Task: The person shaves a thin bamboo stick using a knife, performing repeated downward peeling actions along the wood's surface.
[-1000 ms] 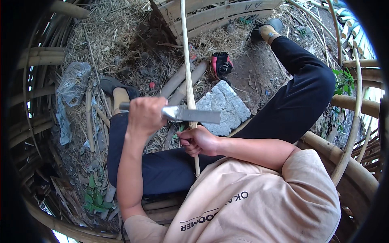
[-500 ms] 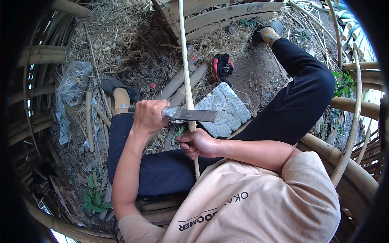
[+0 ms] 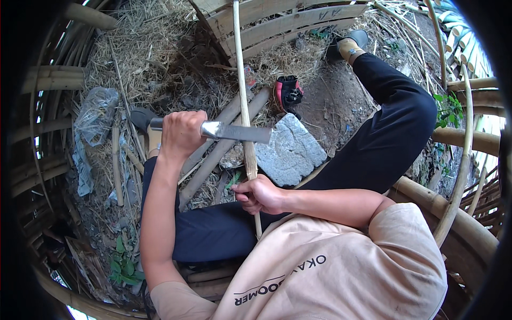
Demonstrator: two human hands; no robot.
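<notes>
My left hand (image 3: 183, 132) is closed around the grey handle of a knife (image 3: 246, 133) with a straight, square-ended metal blade. The blade lies across a long pale wooden stick (image 3: 241, 69), a little beyond my other hand. Closer to my body, my right hand (image 3: 261, 194) grips the stick's lower part. The stick's near end rests against my shirt and lap, while its far end runs out past the top of the view. Just above my right fingers, the wood looks freshly cut and lighter.
A rough grey stone block (image 3: 292, 151) lies between my legs. Beyond it is a crumpled red-and-black item (image 3: 288, 94). Bamboo poles (image 3: 213, 166) lie on the littered ground. A clear plastic bag (image 3: 97, 114) sits at left, and a slatted wooden panel (image 3: 298, 26) stands at the far side.
My left hand and the knife have moved up along the stick, away from my right hand, and slightly to the left. My right hand keeps its grip.
</notes>
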